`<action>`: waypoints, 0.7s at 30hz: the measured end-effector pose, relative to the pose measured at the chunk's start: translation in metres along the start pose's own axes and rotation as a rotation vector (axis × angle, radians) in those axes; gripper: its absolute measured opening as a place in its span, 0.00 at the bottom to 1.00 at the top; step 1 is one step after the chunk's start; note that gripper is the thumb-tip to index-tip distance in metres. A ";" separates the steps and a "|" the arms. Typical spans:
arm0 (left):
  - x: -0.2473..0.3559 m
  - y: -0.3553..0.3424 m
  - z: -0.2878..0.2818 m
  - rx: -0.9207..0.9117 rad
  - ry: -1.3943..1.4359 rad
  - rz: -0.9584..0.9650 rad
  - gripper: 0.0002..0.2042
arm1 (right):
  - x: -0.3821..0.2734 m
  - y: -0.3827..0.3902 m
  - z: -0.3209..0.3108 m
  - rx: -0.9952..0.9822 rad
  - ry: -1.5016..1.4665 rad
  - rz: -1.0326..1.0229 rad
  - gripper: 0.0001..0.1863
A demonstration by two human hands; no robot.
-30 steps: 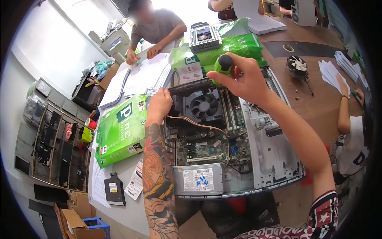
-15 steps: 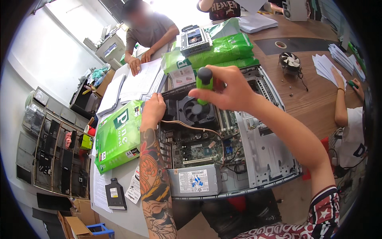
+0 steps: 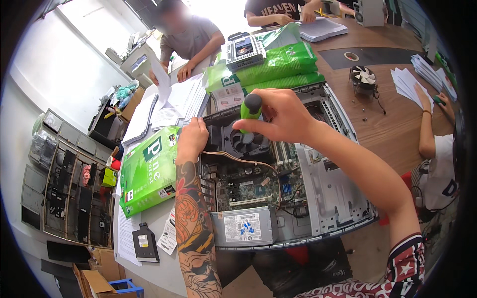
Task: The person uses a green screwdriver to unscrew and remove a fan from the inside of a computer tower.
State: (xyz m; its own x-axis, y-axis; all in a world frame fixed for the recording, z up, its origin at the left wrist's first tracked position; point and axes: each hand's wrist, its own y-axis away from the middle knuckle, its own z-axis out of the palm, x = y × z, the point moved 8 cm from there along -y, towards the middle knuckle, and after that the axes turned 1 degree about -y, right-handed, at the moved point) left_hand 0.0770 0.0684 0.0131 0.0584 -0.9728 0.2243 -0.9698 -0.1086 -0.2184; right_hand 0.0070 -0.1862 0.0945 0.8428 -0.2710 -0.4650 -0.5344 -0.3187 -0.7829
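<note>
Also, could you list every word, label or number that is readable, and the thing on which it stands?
Locations only; wording is not copied.
Readable, large: green, rectangular paper pack.
Readable, large: black cloth T-shirt, far side.
Dark sign: white cloth shirt, right.
Letter sign: shiny green plastic wrapping.
Too small: silver, box-shaped metal power supply.
Too small: flat black plastic drive.
Too small: white paper sheets.

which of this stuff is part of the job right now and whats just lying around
In use, it seems:
green-and-black screwdriver, in the right hand
open desktop computer case, left hand at its edge
black cooling fan inside it

Just lying about, apparently:
green paper packs
roll of tape
white-bladed CPU cooler
stacks of white paper
</note>
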 end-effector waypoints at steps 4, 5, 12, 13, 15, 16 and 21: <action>0.006 0.002 -0.002 0.023 0.016 0.036 0.19 | -0.003 -0.001 -0.010 0.064 -0.001 -0.019 0.26; 0.005 0.003 -0.002 0.011 0.014 0.010 0.19 | -0.003 -0.002 -0.010 0.052 -0.004 -0.017 0.26; 0.000 0.003 -0.001 -0.015 0.018 -0.042 0.20 | -0.011 0.000 0.001 -0.008 -0.032 -0.106 0.23; 0.000 0.001 0.000 -0.014 0.037 -0.029 0.20 | -0.011 0.001 0.000 0.008 0.012 -0.144 0.26; 0.000 0.002 0.002 -0.013 0.017 -0.032 0.20 | -0.008 0.000 -0.004 -0.001 0.077 -0.143 0.27; 0.000 0.002 0.001 -0.002 0.014 -0.028 0.20 | -0.006 -0.001 -0.006 -0.016 0.057 -0.104 0.27; 0.000 0.001 0.000 0.007 0.035 -0.011 0.20 | -0.002 0.002 0.005 -0.079 -0.134 -0.024 0.22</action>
State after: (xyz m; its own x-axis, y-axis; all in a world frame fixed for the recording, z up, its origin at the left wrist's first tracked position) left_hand 0.0758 0.0681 0.0129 0.0608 -0.9637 0.2601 -0.9675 -0.1210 -0.2220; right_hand 0.0045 -0.1812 0.0919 0.8535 -0.1406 -0.5019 -0.5131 -0.3959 -0.7616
